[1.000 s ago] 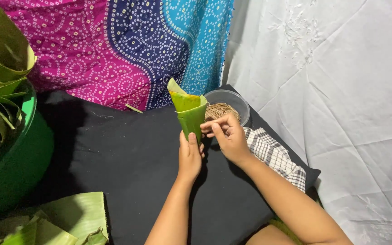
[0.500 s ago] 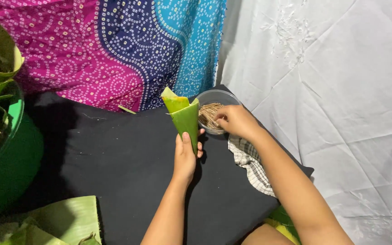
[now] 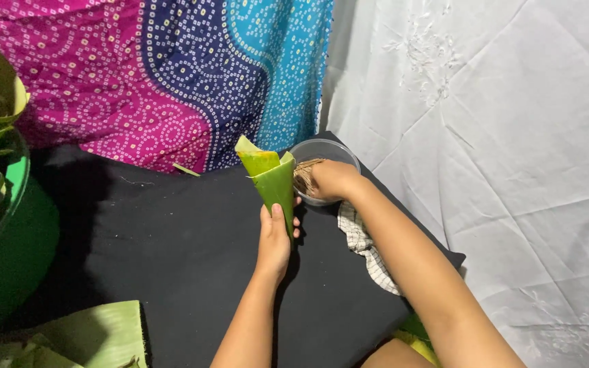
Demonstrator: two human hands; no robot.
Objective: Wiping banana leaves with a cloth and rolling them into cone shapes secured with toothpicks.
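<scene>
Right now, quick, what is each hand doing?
Left hand: closed around the green leaf cone, holding it upright.
Right hand: inside the clear bowl of thin sticks; grip cannot be told.

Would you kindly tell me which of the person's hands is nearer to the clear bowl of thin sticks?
The right hand is nearer: it reaches into the clear bowl, over the thin sticks. The left hand is apart from the bowl, below and beside it, its grip around the rolled leaf cone.

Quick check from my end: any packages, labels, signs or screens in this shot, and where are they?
None of those is in view.
Nearest to a container: a clear round bowl of thin brown sticks at the black mat's far edge, with the right hand in it.
The left hand holds an unmarked green leaf cone.
</scene>
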